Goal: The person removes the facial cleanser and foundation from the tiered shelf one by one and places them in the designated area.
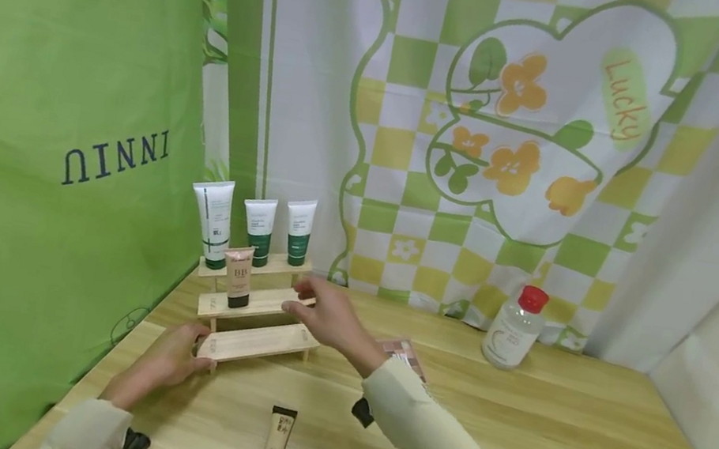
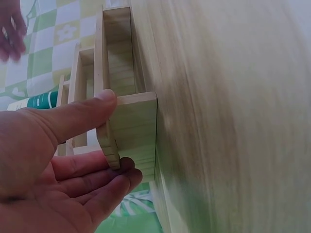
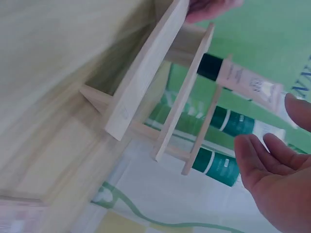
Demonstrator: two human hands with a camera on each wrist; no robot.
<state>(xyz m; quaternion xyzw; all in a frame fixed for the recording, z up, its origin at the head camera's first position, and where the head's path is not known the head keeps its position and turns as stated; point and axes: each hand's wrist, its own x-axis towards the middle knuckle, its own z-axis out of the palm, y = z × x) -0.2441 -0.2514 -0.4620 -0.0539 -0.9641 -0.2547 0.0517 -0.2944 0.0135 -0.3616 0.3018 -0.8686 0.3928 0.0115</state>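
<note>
A three-tier wooden stand (image 1: 259, 343) rests on the table. My left hand (image 1: 168, 359) grips the left end of its lowest step, thumb on top and fingers curled beneath, as the left wrist view shows. Over the right end of the middle step hovers my right hand (image 1: 330, 316), its fingers loosely bent around nothing. A pinkish BB cream tube (image 1: 238, 275) stands cap down on the middle step. Along the top step stand a larger white tube (image 1: 212, 219) and two white-and-green tubes, one in the middle (image 1: 259, 223) and one at right (image 1: 299, 230).
A beige tube with a black cap (image 1: 275, 442) lies on the table in front of the stand. Partly hidden by my right arm is a makeup palette (image 1: 405, 351). Farther right stands a clear bottle with a red cap (image 1: 511, 336). Curtains border the table's back and left.
</note>
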